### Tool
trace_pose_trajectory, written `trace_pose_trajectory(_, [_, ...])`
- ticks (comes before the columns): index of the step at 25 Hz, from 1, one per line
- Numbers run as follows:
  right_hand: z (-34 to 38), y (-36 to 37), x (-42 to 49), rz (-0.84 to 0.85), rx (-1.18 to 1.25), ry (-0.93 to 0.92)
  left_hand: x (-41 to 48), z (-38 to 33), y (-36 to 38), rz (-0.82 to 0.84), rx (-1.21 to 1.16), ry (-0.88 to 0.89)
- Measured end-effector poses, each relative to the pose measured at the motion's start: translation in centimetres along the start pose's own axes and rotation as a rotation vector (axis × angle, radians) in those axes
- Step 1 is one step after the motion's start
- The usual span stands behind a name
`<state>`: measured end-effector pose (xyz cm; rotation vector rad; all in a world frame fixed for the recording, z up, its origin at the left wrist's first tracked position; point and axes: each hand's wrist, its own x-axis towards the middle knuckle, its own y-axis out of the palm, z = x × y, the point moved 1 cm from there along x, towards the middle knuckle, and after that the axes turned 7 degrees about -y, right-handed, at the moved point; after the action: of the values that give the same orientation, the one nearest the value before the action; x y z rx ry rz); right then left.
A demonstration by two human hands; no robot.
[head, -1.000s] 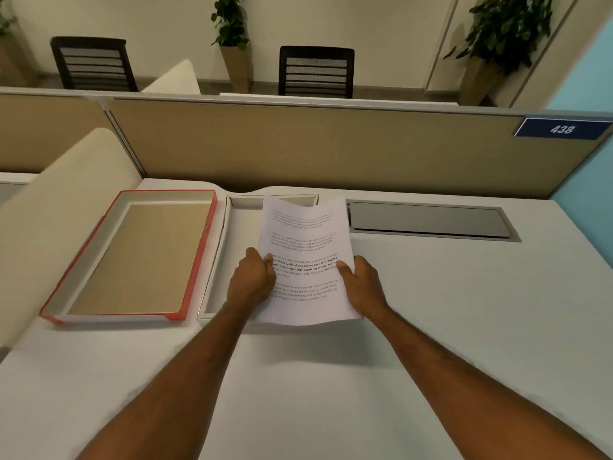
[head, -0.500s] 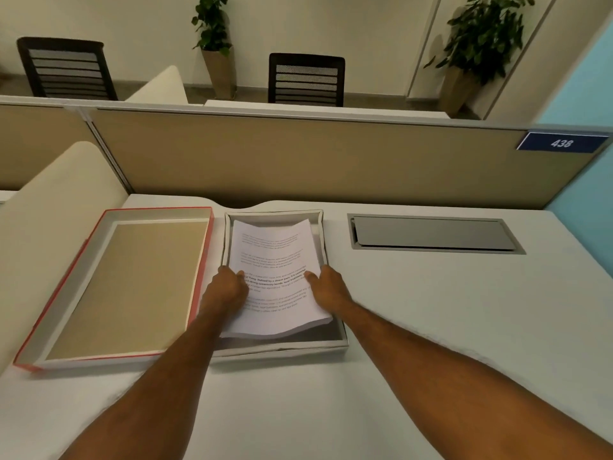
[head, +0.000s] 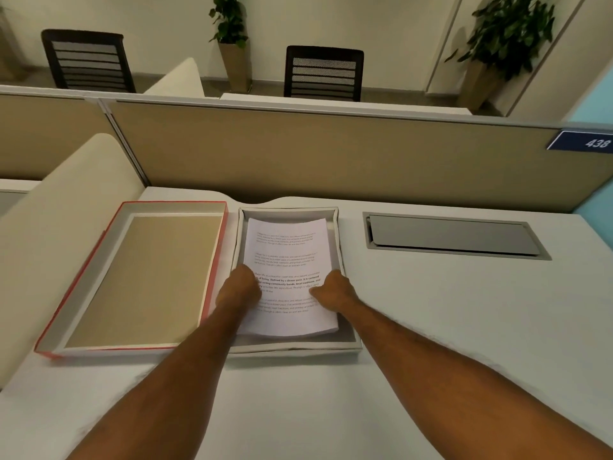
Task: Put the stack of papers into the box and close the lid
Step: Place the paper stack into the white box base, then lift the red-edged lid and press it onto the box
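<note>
The lid (head: 142, 280) lies upturned at 9 o'clock of the box (head: 345, 260). Inside, the stack of papers (head: 288, 260) looks light, floppy; best gripped at both long edges. Left hand (head: 239, 290) and right hand (head: 331, 290) grip it there.

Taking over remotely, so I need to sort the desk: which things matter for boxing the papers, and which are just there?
Job:
stack of papers
box
lid
left hand
right hand

Just there:
cable hatch
number plate
chairs
plants
</note>
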<state>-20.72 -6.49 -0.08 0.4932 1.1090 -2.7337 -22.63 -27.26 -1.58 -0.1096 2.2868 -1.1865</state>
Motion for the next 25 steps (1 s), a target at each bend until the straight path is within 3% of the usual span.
trace_pose_trajectory(3, [0.6,0.1,-0.8,0.013,0.099,0.019,-0.9,-0.6,0.4,0.079,-0.117,-0.055])
trace_pose_trajectory(5, [1.2,0.3,-1.4,0.021,0.022,-0.023,-1.9,-1.0,0.7,0.077,-0.142,-0.032])
trace_pose_trajectory(9, [2.7,-0.8,-2.6,-0.086,-0.307,-0.211,-4.0,-0.8,0.4,-0.105,-0.042,0.176])
trace_pose_trajectory(12, [3.4,-1.2,-3.7,-0.128,-0.41,-0.292,-4.9,1.7,-1.2,-0.231,0.07,0.302])
trace_pose_trajectory(21, [8.2,7.7,-6.5,0.023,-0.386,-0.523,-5.2,16.4,-6.7,-0.336,0.267,0.055])
trace_pose_trajectory(25, [11.3,12.4,-6.9,0.097,-0.391,-0.614,-5.1,20.5,-8.9,-0.366,0.074,-0.128])
